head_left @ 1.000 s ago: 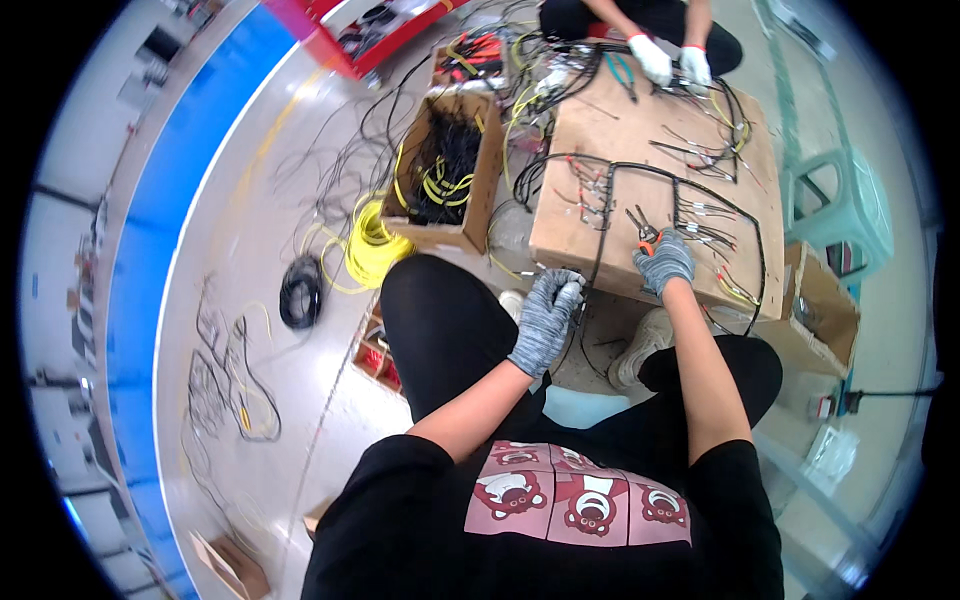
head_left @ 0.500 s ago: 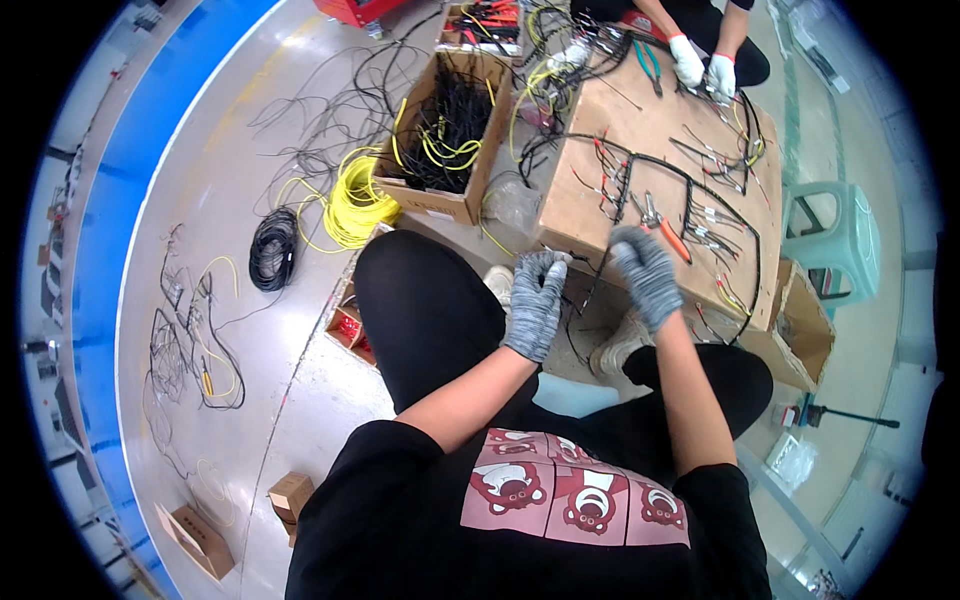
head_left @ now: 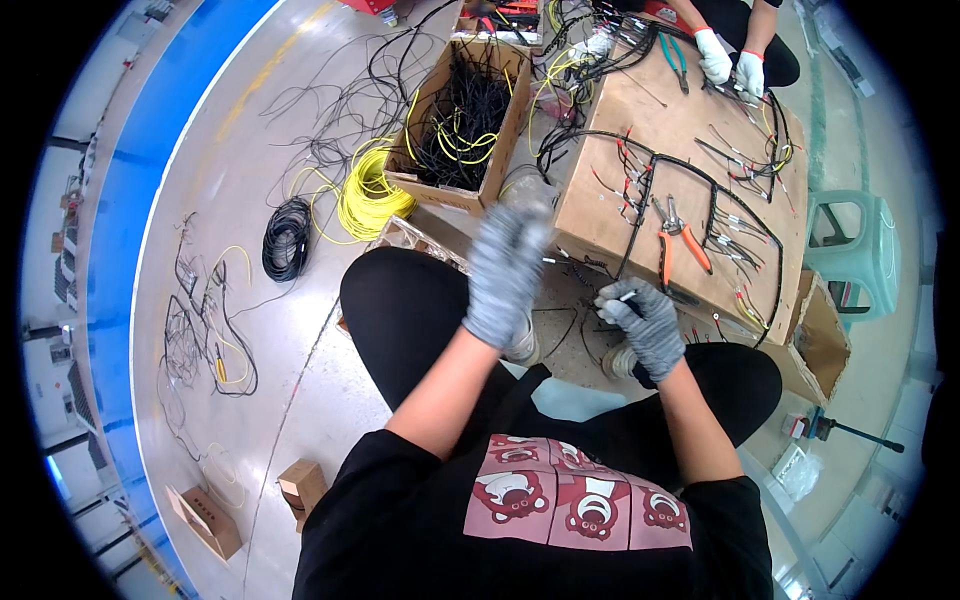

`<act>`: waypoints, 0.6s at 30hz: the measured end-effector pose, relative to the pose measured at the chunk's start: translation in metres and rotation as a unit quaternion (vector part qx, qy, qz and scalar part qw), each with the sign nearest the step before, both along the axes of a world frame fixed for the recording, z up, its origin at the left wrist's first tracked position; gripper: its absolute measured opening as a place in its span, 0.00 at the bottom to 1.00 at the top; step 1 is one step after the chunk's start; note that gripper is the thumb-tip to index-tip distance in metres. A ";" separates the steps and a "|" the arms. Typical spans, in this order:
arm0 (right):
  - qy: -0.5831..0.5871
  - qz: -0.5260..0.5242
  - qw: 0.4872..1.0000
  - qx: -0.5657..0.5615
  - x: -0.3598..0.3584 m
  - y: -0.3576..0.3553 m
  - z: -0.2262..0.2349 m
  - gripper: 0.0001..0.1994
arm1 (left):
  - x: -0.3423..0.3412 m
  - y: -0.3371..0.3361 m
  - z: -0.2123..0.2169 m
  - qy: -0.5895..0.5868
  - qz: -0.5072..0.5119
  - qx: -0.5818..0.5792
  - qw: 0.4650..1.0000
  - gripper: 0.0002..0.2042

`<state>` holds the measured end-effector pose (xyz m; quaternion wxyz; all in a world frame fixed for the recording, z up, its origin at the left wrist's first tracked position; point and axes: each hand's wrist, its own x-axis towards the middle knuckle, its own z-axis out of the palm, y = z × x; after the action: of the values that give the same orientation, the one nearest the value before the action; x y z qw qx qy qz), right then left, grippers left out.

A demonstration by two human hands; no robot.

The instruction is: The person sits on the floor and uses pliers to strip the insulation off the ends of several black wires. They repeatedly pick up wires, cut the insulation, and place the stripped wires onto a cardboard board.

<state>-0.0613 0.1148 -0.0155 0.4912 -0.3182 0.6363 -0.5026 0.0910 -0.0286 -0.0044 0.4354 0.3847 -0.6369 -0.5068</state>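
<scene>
My left hand (head_left: 508, 275), in a grey knit glove, is raised left of the wooden board and smeared by motion; its fingers cannot be made out. At the board's near edge, my right hand (head_left: 643, 325), gloved alike, is closed with fingertips pinched around a small white piece (head_left: 627, 295). Thin dark wires hang close to that hand. A black wire harness (head_left: 640, 215) lies across the wooden board (head_left: 610, 110), its branches ending in red and white tips. Orange-handled wire strippers (head_left: 683, 240) rest on the board just beyond my right hand.
A cardboard box (head_left: 440, 192) of black cables stands ahead left, beside yellow (head_left: 370, 200) and black cable coils (head_left: 287, 240). A co-worker's white-gloved hands (head_left: 730, 70) handle wires at the far end, near green-handled pliers (head_left: 674, 62). A green stool (head_left: 860, 245) and open carton (head_left: 822, 330) stand right.
My left hand has swung up and left, away from the board edge. My right hand has come down toward the near edge and now pinches a small white piece. The view has shifted slightly.
</scene>
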 end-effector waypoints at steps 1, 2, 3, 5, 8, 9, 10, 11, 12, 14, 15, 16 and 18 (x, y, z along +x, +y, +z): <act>-0.016 -0.008 1.000 -0.003 -0.008 0.002 0.002 0.08 | 0.003 -0.026 -0.002 0.028 0.022 0.039 0.999 0.08; -0.037 -0.014 0.999 -0.006 -0.015 0.003 0.004 0.08 | 0.005 -0.049 -0.001 0.060 0.008 0.113 0.992 0.08; -0.074 -0.032 0.997 -0.004 -0.021 0.004 0.004 0.08 | 0.002 -0.068 -0.011 0.006 -0.031 0.122 0.992 0.08; -0.089 -0.041 0.995 -0.004 -0.025 0.002 0.006 0.07 | -0.005 -0.101 -0.071 -0.124 -0.136 0.129 0.974 0.08; -0.081 -0.056 0.995 0.017 -0.030 -0.002 0.019 0.07 | -0.034 -0.106 -0.177 -0.352 -0.361 0.107 0.857 0.12; -0.089 -0.060 0.994 0.025 -0.032 -0.001 0.021 0.07 | -0.044 -0.106 -0.208 -0.396 -0.398 0.076 0.824 0.14; -0.094 -0.066 0.993 0.033 -0.034 0.001 0.020 0.07 | -0.054 -0.108 -0.239 -0.435 -0.436 0.044 0.786 0.15; -0.127 -0.078 0.988 0.039 -0.037 0.003 0.016 0.07 | -0.056 -0.110 -0.273 -0.432 -0.389 0.083 0.809 0.14; -0.108 -0.069 0.991 0.035 -0.040 0.004 0.017 0.07 | -0.056 -0.109 -0.305 -0.427 -0.339 0.124 0.829 0.14; -0.136 -0.079 0.986 0.044 -0.042 0.004 0.017 0.06 | -0.065 -0.115 -0.331 -0.442 -0.230 0.155 0.853 0.13; -0.133 -0.076 0.987 0.039 -0.043 0.005 0.012 0.06 | -0.067 -0.119 -0.338 -0.463 -0.170 0.149 0.857 0.12; -0.128 -0.063 0.989 0.047 -0.044 0.003 0.011 0.06 | -0.063 -0.119 -0.345 -0.486 -0.106 0.145 0.856 0.12; -0.106 -0.069 0.991 0.051 -0.044 -0.002 0.010 0.06 | -0.099 -0.125 -0.275 -0.410 0.034 0.169 0.896 0.13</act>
<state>-0.1058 0.1123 -0.0051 0.5356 -0.1930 0.6257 -0.5333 -0.0082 -0.1531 -0.2796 0.0809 0.6476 -0.6504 -0.3887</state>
